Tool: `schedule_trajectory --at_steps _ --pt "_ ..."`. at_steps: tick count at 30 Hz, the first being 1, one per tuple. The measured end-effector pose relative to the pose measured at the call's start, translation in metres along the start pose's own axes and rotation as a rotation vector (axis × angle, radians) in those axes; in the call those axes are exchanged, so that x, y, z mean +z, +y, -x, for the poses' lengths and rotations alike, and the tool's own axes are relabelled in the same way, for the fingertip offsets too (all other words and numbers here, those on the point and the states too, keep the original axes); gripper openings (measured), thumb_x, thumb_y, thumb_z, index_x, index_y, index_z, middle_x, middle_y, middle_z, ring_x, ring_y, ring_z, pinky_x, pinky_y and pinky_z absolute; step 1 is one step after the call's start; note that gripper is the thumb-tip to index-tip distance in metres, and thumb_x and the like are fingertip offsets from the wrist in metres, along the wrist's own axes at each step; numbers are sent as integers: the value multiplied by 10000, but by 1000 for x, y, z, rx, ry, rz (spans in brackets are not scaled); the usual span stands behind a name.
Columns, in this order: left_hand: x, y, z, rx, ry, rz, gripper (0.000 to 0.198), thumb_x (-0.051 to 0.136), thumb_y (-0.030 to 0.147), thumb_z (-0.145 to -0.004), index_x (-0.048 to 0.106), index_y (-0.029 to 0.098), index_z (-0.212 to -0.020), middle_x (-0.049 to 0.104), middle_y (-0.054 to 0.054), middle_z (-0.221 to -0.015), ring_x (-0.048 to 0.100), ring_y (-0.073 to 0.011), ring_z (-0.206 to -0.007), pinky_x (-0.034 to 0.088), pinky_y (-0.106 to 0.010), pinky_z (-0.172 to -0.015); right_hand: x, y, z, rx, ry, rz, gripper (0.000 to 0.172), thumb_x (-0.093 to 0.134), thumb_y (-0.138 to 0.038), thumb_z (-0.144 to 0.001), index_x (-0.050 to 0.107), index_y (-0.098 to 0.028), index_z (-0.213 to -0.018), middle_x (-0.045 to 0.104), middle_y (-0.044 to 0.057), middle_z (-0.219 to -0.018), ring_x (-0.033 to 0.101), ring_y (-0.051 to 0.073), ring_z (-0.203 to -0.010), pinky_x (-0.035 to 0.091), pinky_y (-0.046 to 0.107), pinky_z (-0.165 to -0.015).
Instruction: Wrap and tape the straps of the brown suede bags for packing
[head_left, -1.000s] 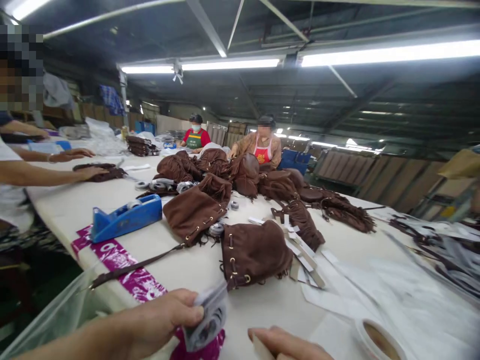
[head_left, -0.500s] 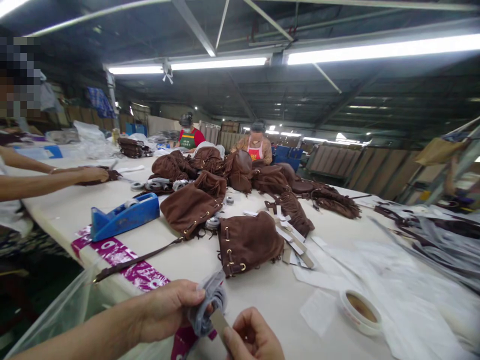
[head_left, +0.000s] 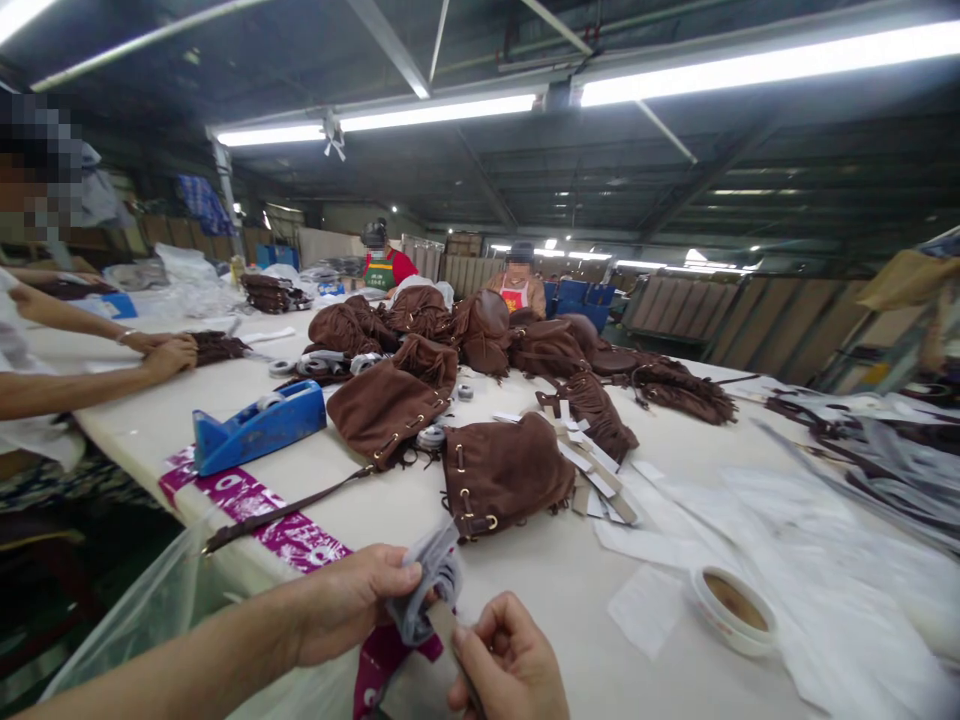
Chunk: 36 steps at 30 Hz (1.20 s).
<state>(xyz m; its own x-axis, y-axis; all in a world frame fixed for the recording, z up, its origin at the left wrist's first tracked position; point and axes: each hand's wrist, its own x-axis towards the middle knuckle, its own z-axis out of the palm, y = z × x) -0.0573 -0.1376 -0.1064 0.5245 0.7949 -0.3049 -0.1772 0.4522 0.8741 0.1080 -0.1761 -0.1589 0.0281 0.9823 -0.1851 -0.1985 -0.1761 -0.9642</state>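
Note:
My left hand (head_left: pixel 379 590) is closed around a coiled strap (head_left: pixel 426 590) wrapped in pale grey film, holding it over the near edge of the table. Close beside it, my right hand (head_left: pixel 506 655) pinches a narrow grey-brown strip (head_left: pixel 444 622), which looks like cardboard. The strip's upper end touches the coil or overlaps it; I cannot tell which. Just beyond my hands lies a brown drawstring bag (head_left: pixel 506 475) with brass-coloured eyelets. Another brown bag (head_left: pixel 390 405) rests behind it to the left, its strap trailing toward the table edge.
A blue tape dispenser (head_left: pixel 259 428) stands at left on purple printed tape (head_left: pixel 281 520). Loose strips (head_left: pixel 600 480), a tape roll (head_left: pixel 733 608) and plastic sheets (head_left: pixel 817 560) lie to the right. More fringed bags (head_left: pixel 480 330) are heaped behind. A co-worker's hands (head_left: pixel 165 352) work at far left.
The strip in my right hand has moved slightly up, closer against the coil. At left, the co-worker's hands have come together on a brown piece. The view has shifted a little.

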Motion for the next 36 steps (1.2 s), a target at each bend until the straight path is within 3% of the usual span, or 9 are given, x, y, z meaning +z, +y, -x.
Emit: schedule_trajectory --at_steps 13,24,30,36 --pt "2 1 1 1 -21 -63 474 794 499 -675 613 121 -898 654 -55 -818 556 -190 -764 382 -272 -739 8 -4 1 -18 5 -136 479 776 -505 -639 397 -213 -648 533 -80 -375 467 69 -309 352 126 -311" --pt "7 -3 0 59 -16 -80 445 723 512 -746 579 130 -924 655 -57 -770 587 -198 -734 407 -279 -713 6 17 -17 -56 -3 -121 531 745 -627 -634 402 -223 -661 592 -41 -431 527 99 -371 435 170 -369" --pt "5 -6 -2 96 -51 -50 465 723 520 -744 585 123 -943 672 -82 -787 603 -209 -722 420 -290 -703 16 16 -16 -108 142 -189 565 769 -653 -575 418 -218 -661 552 -59 -387 476 84 -319 384 147 -319" --pt "2 -8 -5 109 -58 -86 440 695 508 -779 574 132 -972 654 -55 -736 589 -187 -673 406 -261 -636 24 19 -21 -81 90 -288 566 787 -632 -573 412 -218 -667 569 -60 -412 468 73 -336 400 151 -345"
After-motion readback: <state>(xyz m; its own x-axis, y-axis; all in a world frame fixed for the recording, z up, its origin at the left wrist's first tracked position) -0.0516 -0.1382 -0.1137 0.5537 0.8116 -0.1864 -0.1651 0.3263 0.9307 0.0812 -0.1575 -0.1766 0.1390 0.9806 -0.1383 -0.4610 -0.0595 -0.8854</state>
